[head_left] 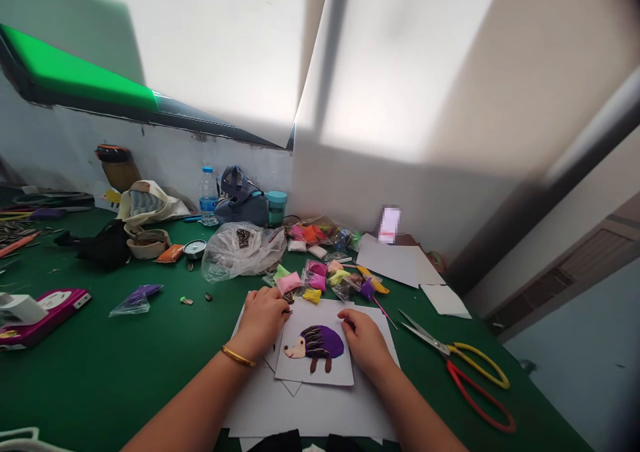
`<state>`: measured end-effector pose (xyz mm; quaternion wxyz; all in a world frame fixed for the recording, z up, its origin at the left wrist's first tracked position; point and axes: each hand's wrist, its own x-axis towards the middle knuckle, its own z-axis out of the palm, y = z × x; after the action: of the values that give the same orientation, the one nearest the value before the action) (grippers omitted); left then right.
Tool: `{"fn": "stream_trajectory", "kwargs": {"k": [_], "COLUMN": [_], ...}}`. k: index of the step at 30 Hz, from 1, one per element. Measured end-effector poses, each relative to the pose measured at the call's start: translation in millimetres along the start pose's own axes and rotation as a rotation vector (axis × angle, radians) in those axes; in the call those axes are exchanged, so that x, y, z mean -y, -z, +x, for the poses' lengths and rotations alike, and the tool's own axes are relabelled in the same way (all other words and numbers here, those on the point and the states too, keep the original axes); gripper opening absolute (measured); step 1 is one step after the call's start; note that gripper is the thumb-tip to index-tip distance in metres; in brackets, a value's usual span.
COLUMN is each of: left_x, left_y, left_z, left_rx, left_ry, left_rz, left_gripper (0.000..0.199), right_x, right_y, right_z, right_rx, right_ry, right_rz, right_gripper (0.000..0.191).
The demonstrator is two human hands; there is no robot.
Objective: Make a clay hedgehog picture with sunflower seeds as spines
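Observation:
A white card [327, 373] lies on larger white sheets [320, 409], bearing a purple hedgehog figure [329, 342] with a pale face, brown feet and dark seeds on its front back. My left hand [263, 320] rests at the card's upper left, its fingers bent together near some seeds [289, 297]; what its fingertips hold, if anything, is too small to tell. On the card's right edge is my right hand [364, 337], fingers curled, its fingertips partly hidden. Just beyond the card lie a yellow clay lump [313, 296] and a pink packet [289, 283].
Large scissors [447, 351] with red and yellow handles lie at right. Behind the card are colourful clay packets [317, 275] and a plastic bag [243, 255] of seeds. A purple packet [137, 299] and magenta device [53, 315] sit left.

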<state>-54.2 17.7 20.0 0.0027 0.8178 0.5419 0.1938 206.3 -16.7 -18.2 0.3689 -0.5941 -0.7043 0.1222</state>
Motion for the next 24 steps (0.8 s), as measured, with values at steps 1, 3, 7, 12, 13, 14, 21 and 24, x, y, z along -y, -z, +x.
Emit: {"fn": "stream_trajectory", "kwargs": {"k": [1, 3, 7, 12, 13, 14, 21, 24], "left_x": [-1, -4, -12, -27, -29, -32, -35, -32], "left_y": [-0.4, 0.3, 3.5, -5.5, -8.7, -11.7, -14.7, -14.0], "left_z": [0, 1, 3, 1, -1, -2, -4, -3], "left_rx": [-0.011, -0.038, -0.125, -0.142, -0.132, -0.124, -0.084, -0.056], "left_ry": [-0.013, -0.035, -0.037, -0.174, -0.207, -0.231, -0.221, -0.155], "left_rz": [0.025, 0.064, 0.016, -0.274, -0.313, -0.342, -0.379, -0.313], "left_gripper": [0.015, 0.020, 0.019, 0.013, 0.011, 0.009, 0.011, 0.028], "right_x": [0, 3, 16, 37, 41, 45, 52, 44], "right_y": [0, 2, 9, 8, 7, 5, -2, -4], "right_z": [0, 0, 2, 8, 9, 10, 16, 18], "right_rx": [-0.006, -0.020, -0.030, 0.060, 0.076, 0.088, 0.083, 0.040], "right_ry": [0.006, 0.019, 0.038, 0.092, 0.101, 0.104, 0.094, 0.016], "right_rz": [0.003, 0.005, 0.006, 0.100, 0.131, 0.158, 0.228, 0.137], "right_gripper": [0.022, 0.021, 0.020, 0.014, 0.012, 0.009, 0.008, 0.009]}}
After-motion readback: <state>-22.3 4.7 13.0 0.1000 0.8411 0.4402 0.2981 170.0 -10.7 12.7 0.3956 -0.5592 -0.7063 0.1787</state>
